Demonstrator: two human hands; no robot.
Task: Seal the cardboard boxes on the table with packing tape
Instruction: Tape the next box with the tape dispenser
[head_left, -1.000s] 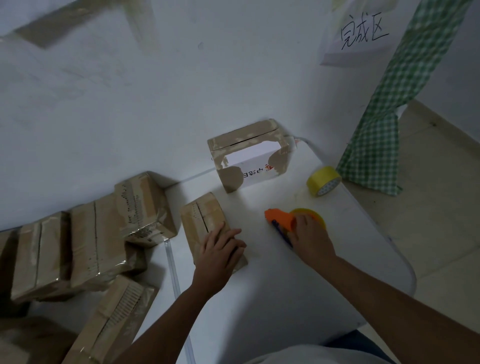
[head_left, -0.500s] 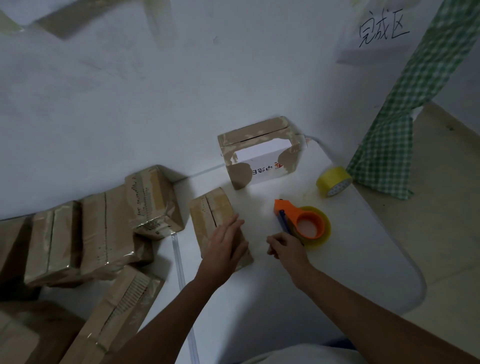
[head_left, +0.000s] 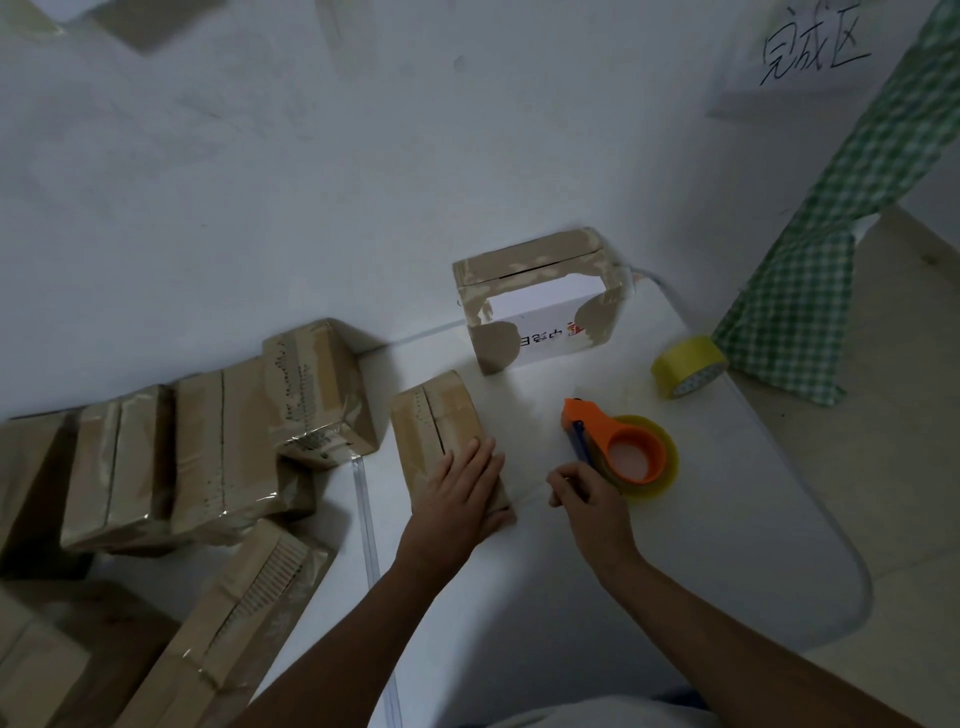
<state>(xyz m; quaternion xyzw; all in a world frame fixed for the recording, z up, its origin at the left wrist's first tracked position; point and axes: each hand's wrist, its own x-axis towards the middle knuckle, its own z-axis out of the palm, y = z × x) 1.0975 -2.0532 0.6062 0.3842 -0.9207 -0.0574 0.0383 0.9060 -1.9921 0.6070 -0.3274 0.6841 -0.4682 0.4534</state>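
At frame centre I see my left hand (head_left: 460, 493) pressing flat, fingers straight, on the small cardboard box (head_left: 441, 431). Just right, my right hand (head_left: 589, 501) pinches the tape end beside the orange tape dispenser (head_left: 621, 449) on the white table (head_left: 727, 545).

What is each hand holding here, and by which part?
The left hand rests flat on the small cardboard box's near end. The right hand pinches something beside the tape dispenser, seemingly the tape's free end.
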